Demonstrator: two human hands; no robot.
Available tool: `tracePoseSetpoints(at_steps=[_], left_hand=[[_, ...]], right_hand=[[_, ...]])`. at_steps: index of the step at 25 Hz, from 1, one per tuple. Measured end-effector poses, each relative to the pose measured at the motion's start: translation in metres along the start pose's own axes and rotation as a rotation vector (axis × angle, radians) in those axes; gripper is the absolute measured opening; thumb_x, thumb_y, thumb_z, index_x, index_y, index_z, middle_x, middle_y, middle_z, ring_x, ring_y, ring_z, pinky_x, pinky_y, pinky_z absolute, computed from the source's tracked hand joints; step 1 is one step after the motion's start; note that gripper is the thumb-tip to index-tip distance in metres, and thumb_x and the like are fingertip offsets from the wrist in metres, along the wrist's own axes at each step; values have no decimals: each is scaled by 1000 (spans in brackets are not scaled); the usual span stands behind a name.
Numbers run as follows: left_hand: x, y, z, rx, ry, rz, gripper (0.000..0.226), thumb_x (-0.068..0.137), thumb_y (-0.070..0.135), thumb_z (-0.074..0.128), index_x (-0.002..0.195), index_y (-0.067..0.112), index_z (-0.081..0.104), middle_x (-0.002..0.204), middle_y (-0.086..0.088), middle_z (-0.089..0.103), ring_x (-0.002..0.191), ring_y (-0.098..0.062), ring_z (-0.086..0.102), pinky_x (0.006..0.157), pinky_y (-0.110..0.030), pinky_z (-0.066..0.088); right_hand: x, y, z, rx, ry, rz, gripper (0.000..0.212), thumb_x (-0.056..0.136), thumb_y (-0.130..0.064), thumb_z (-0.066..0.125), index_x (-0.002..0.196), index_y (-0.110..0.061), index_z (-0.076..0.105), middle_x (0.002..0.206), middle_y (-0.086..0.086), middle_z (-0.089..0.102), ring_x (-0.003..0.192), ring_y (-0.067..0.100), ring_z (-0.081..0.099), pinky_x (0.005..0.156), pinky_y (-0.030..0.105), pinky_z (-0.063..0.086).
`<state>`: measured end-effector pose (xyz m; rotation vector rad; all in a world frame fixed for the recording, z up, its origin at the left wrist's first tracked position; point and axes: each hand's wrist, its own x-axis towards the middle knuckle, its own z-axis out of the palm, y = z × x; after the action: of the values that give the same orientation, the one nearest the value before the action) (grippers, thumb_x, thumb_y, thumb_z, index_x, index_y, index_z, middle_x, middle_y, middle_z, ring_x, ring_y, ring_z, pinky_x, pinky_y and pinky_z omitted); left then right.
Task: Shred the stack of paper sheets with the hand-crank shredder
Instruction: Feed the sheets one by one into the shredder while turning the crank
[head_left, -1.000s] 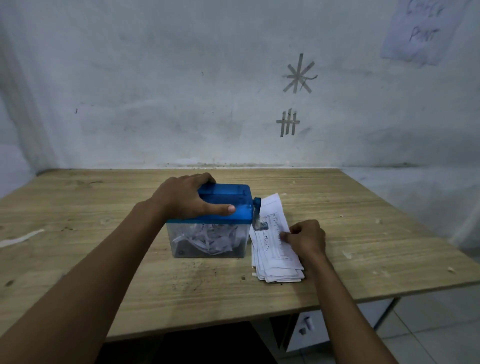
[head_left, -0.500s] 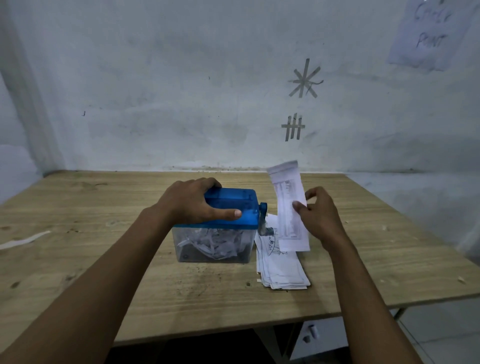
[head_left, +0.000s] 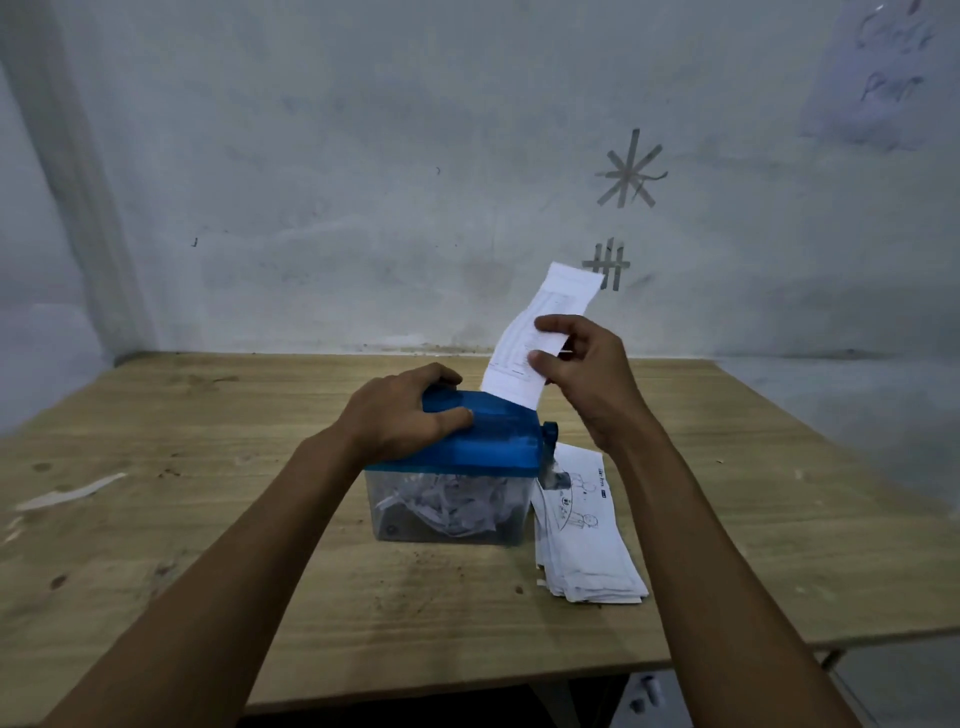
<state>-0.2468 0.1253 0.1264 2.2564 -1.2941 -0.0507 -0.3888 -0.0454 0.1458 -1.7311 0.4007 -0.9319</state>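
Observation:
The hand-crank shredder (head_left: 498, 447) has a blue lid and a clear bin (head_left: 395, 514) holding white shreds. It stands mid-table. My left hand (head_left: 405, 415) grips the lid from the left, thumb along its front. My right hand (head_left: 582, 374) pinches a narrow printed paper sheet (head_left: 540, 322) upright over the lid's right end; the sheet's lower edge meets the lid top. The crank handle (head_left: 549, 441) hangs at the shredder's right side, untouched. The stack of paper sheets (head_left: 587, 535) lies flat on the table just right of the bin.
The wooden table (head_left: 208, 519) backs against a grey wall with tape marks (head_left: 628, 171). A white paper strip (head_left: 72, 491) lies near the left edge, and small scraps dot the right side. The table's front edge is close below my forearms.
My right hand picked one sheet off the stack, lifted it and carried it left over the shredder's lid. My left hand kept its hold on the lid.

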Motion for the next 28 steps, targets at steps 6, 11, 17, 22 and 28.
tracePoseSetpoints(at_steps=[6,11,17,22,28], left_hand=[[-3,1,0,-168,24,-16,66,70,70,49,125,33,59,128,11,64,109,-10,58,95,-38,49],[-5,-3,-1,-285,68,-39,59,67,63,59,116,30,63,117,11,67,109,-12,61,100,-46,49],[-3,-9,-1,-346,98,-23,40,74,46,67,109,27,62,109,11,68,104,-10,62,99,-45,50],[-5,-9,-2,-391,92,72,41,91,26,72,130,22,61,121,6,68,106,-7,63,97,-33,52],[-4,-11,-1,-450,88,100,29,95,16,67,121,28,69,114,14,72,102,0,66,92,-24,51]], right_hand=[[-6,6,29,-53,-42,-36,18,91,-3,70,102,-17,72,111,0,68,89,17,69,63,24,56],[-4,7,35,-98,-103,-78,33,83,-1,78,109,-20,70,112,0,69,95,21,70,82,40,61],[-5,3,36,-115,-132,-230,23,83,3,77,101,-9,72,99,2,73,89,14,69,80,29,58],[-12,3,34,-84,-269,-176,25,82,-1,80,104,-11,72,96,6,74,87,16,72,80,28,60],[-22,2,30,-175,-236,-68,28,87,-15,78,109,-22,63,90,-1,74,82,9,69,68,22,51]])
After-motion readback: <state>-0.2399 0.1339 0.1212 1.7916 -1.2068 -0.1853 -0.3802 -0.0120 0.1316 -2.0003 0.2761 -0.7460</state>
